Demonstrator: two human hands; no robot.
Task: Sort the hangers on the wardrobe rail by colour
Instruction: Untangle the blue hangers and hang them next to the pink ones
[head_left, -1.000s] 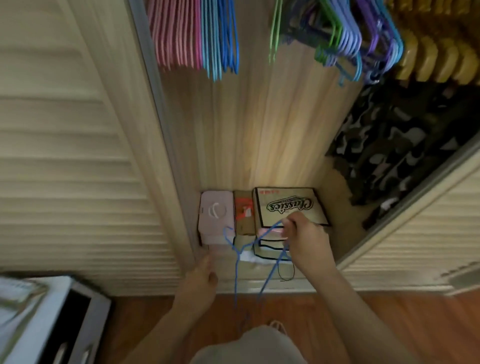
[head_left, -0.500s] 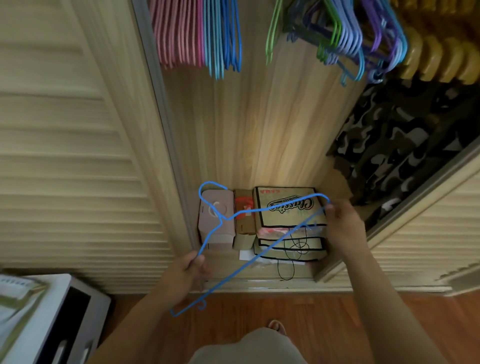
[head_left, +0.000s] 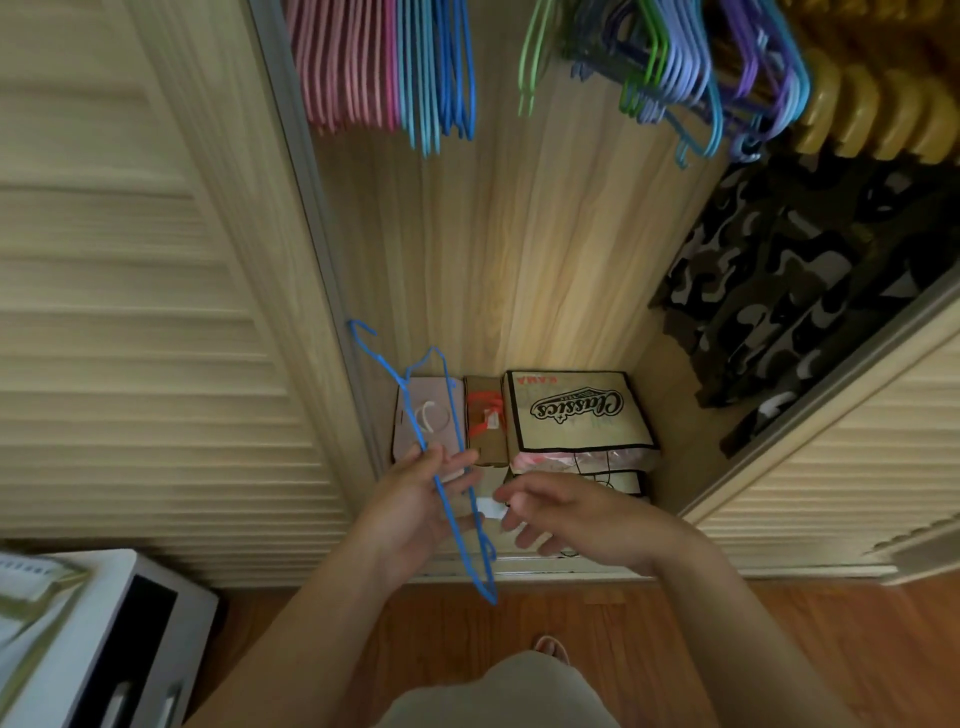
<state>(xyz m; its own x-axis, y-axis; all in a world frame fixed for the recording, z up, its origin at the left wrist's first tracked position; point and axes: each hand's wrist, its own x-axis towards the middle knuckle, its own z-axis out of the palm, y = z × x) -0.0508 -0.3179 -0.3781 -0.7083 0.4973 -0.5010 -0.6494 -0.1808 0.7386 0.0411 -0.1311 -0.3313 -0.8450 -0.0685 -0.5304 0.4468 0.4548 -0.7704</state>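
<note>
Head view: blue wire hanger sits low centre, in front of the open wardrobe. Seen almost edge-on, long axis runs 11 to 5 o'clock; hook points up-left at 11, far end hangs down at 5 over the wood floor. Left hand carries it across the palm, fingers spread and mostly straight, thumb side touching the wire, so it is cradled, not clenched. Right hand is just beside at 3 o'clock, released, fingers loose, not on the wire.

Versus 0.5 s ago: hanger was spread wide and flat, held at both ends; now turned edge-on, right hand has let go, hook has swung from 12 to 11.

Pink hangers and blue hangers hang at 12, mixed-colour hangers at 1. Boxes: pink box, Classics box.
</note>
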